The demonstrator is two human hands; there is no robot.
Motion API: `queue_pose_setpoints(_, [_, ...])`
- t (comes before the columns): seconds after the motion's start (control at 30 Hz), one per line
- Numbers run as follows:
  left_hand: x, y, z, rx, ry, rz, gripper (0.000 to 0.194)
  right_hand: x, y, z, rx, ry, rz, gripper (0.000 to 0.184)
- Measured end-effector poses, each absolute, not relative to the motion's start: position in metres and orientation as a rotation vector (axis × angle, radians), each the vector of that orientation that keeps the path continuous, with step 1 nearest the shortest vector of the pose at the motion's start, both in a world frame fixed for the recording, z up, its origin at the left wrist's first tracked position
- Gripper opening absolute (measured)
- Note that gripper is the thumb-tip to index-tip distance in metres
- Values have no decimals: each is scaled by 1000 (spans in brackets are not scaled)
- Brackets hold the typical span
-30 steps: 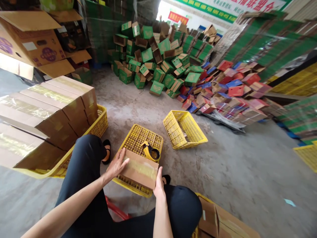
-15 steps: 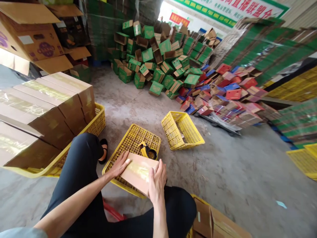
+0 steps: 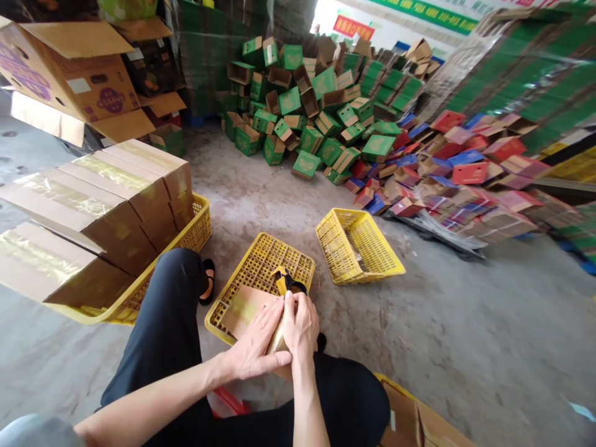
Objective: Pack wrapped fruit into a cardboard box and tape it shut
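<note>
A small cardboard box (image 3: pixel 246 308) with shiny tape along its top rests at the near part of an upturned yellow plastic crate (image 3: pixel 267 250) between my knees. My left hand (image 3: pixel 259 340) lies across the box near its right end, fingers stretched out and flat on it. Right beside it, my right hand (image 3: pixel 302 326) is closed around the right end of the box, its fingers bent over the edge. Just beyond the hands, a yellow and black tape dispenser (image 3: pixel 283 280) lies on the crate, partly hidden by my right hand.
At left, a yellow crate (image 3: pixel 202 221) holds several taped cardboard boxes (image 3: pixel 100 192). Another yellow crate (image 3: pixel 358 245) stands tilted ahead on the right. Heaps of green boxes (image 3: pixel 305 162) and red boxes (image 3: pixel 469 174) cover the floor behind. More cardboard (image 3: pixel 403 413) sits by my right knee.
My left hand has slid from the box's left edge to its right end, next to my right hand. The view has swung slightly left.
</note>
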State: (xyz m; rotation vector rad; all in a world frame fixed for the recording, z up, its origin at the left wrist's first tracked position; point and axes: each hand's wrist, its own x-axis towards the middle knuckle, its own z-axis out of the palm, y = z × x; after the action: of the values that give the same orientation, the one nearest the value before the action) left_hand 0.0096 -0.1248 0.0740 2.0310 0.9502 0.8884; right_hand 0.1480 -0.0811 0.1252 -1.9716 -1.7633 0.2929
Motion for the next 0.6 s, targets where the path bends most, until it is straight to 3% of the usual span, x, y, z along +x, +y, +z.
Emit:
queue_pose_setpoints(0.37, [-23, -114, 73, 1817, 862, 834, 81, 166, -75, 100, -1791, -1765, 282, 62])
queue_pose_setpoints(0.6, [-34, -106, 85, 1773, 874, 792, 74, 183, -78, 85, -1643, -1200, 662, 71])
